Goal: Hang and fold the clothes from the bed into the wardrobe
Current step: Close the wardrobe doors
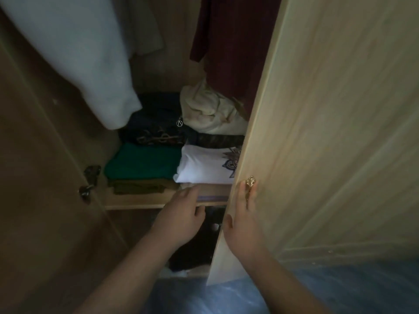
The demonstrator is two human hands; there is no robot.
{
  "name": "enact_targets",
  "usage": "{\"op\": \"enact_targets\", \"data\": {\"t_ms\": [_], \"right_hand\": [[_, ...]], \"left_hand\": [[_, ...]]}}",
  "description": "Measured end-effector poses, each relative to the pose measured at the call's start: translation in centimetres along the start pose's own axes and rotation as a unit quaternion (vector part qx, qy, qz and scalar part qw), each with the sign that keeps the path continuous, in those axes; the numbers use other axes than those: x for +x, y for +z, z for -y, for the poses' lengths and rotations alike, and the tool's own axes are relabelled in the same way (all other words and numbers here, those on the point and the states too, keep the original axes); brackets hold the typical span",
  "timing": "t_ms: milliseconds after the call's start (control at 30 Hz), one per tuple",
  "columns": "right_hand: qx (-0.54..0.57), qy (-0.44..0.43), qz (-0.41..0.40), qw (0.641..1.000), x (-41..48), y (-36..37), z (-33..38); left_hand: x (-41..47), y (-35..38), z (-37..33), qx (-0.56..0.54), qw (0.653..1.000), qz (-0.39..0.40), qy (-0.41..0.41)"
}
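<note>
Fingers of right hand (243,225) flat on upright wardrobe door (328,132), left hand (181,219) loose, empty, near shelf (140,201)

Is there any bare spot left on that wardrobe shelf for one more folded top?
Only the bare wooden shelf lip in front of the folded green top and white printed T-shirt. Behind them, dark folded clothes and a crumpled cream garment fill the shelf.

open gap ahead of left hand (181,214) between shelf (145,201) edge and door (317,132). folded stacks fill shelf beyond it; white garment (74,53) hangs upper left. right hand (243,220) flat against door edge, blocking right.
</note>
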State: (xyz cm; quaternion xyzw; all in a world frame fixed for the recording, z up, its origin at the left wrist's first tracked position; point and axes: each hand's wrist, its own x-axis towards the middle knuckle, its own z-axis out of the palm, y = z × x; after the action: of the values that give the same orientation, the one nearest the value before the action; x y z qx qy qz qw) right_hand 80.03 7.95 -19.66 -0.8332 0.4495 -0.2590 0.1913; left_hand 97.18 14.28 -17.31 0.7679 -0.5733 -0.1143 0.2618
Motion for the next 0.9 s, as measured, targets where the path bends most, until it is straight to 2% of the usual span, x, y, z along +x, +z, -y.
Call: {"op": "enact_targets", "data": {"t_ms": [200, 400, 533, 667, 900], "right_hand": [[-0.043, 0.013, 0.024, 0.999, 4.1, 1.1, -0.3], [-0.004, -0.019, 0.062, 0.998, 3.9, -0.4, -1.7], [-0.052, -0.058, 0.101, 0.992, 1.9, -2.6, -2.9], [-0.13, -0.12, 0.176, 0.968, -0.9, -3.3, -3.4], [-0.148, -0.263, 0.262, 0.917, -5.7, -2.1, 1.7]], "left_hand": [[3.7, 0.0, 1.0, -0.004, 1.0, 0.007, 0.001], [3.3, 0.3, 0.4, 0.022, 1.0, -0.004, -0.014], [-0.8, 0.3, -1.0, 0.036, 0.997, -0.026, -0.056], [-6.5, 1.0, -2.1, 0.068, 0.991, -0.054, -0.1], [-19.2, 0.7, -2.3, 0.163, 0.962, -0.059, -0.211]]}}
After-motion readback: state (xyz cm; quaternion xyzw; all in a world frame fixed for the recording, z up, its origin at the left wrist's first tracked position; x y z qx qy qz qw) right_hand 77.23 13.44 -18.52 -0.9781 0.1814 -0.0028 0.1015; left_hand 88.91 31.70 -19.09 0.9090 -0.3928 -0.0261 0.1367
